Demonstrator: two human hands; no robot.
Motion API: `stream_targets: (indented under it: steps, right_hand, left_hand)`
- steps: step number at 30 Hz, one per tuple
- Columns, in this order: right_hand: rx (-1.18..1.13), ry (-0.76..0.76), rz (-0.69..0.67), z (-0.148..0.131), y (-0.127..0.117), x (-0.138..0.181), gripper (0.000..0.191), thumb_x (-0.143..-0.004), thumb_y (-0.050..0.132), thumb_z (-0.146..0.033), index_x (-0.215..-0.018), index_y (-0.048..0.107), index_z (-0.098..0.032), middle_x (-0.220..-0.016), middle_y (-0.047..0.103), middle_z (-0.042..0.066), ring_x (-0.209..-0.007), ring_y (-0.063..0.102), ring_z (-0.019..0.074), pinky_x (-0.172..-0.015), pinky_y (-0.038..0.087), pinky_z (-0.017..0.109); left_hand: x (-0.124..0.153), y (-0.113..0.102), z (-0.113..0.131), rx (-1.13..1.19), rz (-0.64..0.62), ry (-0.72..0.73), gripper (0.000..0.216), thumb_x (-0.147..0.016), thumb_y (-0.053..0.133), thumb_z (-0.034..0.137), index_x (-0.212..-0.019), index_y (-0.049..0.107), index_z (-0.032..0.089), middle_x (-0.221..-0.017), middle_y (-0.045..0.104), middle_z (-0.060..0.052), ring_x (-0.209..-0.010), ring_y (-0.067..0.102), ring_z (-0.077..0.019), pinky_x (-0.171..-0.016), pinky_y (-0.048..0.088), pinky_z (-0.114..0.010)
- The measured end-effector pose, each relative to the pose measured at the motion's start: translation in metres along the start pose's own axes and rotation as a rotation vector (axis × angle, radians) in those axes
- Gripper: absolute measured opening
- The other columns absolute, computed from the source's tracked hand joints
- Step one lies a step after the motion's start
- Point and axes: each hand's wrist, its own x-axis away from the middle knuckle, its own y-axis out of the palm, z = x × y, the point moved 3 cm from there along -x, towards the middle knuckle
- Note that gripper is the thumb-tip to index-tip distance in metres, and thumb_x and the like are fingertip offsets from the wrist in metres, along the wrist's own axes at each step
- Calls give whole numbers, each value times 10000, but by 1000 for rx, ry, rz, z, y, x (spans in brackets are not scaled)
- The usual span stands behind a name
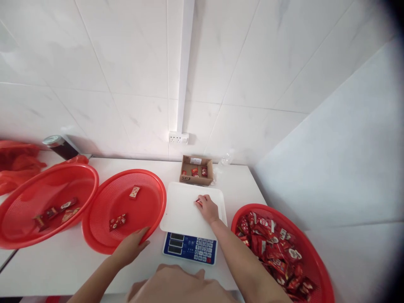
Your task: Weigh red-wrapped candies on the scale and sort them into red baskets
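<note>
My right hand rests on the white tray of a digital scale, its fingers closed on a small red candy packet. My left hand lies flat with fingers stretched out on the near rim of the middle red basket, which holds two red packets. A full red basket of red candy packets sits to the right of my right forearm. The scale's blue keypad and displays face me.
A third red basket with a few packets stands at the left. A small cardboard box with packets is behind the scale, by the tiled wall. Red plastic bags and a dark can are far left.
</note>
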Motion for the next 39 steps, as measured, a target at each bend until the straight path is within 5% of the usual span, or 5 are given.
stream_targets:
  steps: [6, 17, 29, 34, 39]
  right_hand:
    - [-758, 517, 215, -23, -4, -4, 326, -753, 509, -510, -796, 559, -191, -764, 622, 26, -681, 571, 153, -604, 424, 261]
    - [-1422, 268, -544, -172, -19, 21, 689, -768, 495, -652, -1359, 298, -358, -1484, 276, 42, -1282, 378, 195, -861, 473, 345]
    - [-352, 445, 470, 95, -79, 141, 491, -824, 428, -470, -1155, 549, -128, -1193, 578, 168, -1110, 529, 262, -987, 383, 433]
    - [-22, 645, 236, 166, -64, 194, 649, -749, 534, -459, -1293, 462, -112, -1331, 449, 216, -1266, 389, 344, -985, 347, 512]
    - [118, 789, 1, 147, -37, 182, 765, -761, 525, -526, -1425, 284, -233, -1512, 153, 188, -1356, 180, 420, -966, 234, 660]
  left_hand:
    - [3, -3, 1, -37, -11, 30, 499, -835, 414, 377, -1301, 471, 207, -1295, 568, -99, -1161, 539, -258, -923, 430, -350]
    - [2, 0, 1, -132, 1, 16, 516, -866, 370, 351, -1345, 416, 162, -1286, 566, -153, -1141, 556, -287, -875, 455, -376]
    - [-46, -42, 1, -399, 121, 0, 475, -910, 267, 371, -1249, 487, 122, -1087, 670, -181, -959, 642, -322, -808, 467, -439]
    - [-65, -65, 15, -451, 237, -30, 496, -925, 237, 348, -1266, 467, 72, -1156, 625, -214, -1050, 579, -346, -939, 345, -546]
    - [-72, -69, 25, -390, 415, -9, 554, -915, 269, 366, -1392, 297, 85, -1368, 453, -210, -1291, 354, -367, -1008, 261, -598]
